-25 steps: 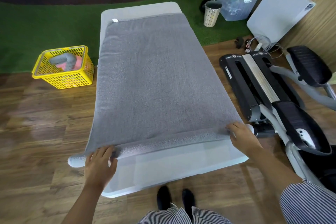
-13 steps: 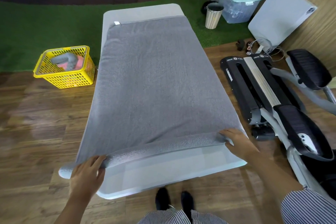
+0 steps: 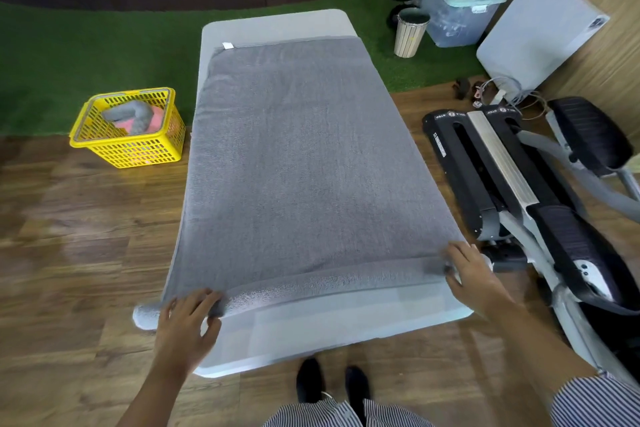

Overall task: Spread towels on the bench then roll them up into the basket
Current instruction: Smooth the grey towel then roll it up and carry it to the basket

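A large grey towel (image 3: 298, 156) lies spread flat over the pale grey bench (image 3: 346, 322), its near edge turned into a thin roll (image 3: 329, 284) across the bench's width. My left hand (image 3: 188, 326) rests with spread fingers on the roll's left end, which sticks out past the bench's side. At the roll's right end, my right hand (image 3: 467, 274) presses on it with fingers curled over the towel. A yellow basket (image 3: 131, 146) stands on the floor left of the bench, holding a grey towel and a pink one.
An elliptical trainer (image 3: 519, 184) stands close to the bench's right side. Behind it are a slatted bin (image 3: 410, 33), a clear storage box (image 3: 457, 14) and a leaning white panel (image 3: 536, 42). Green turf lies beyond; my feet (image 3: 329, 388) are at the bench's near end.
The rolled edge has moved slightly away from me along the bench. My left hand has come back onto the roll's left end; my right hand stays on the right end.
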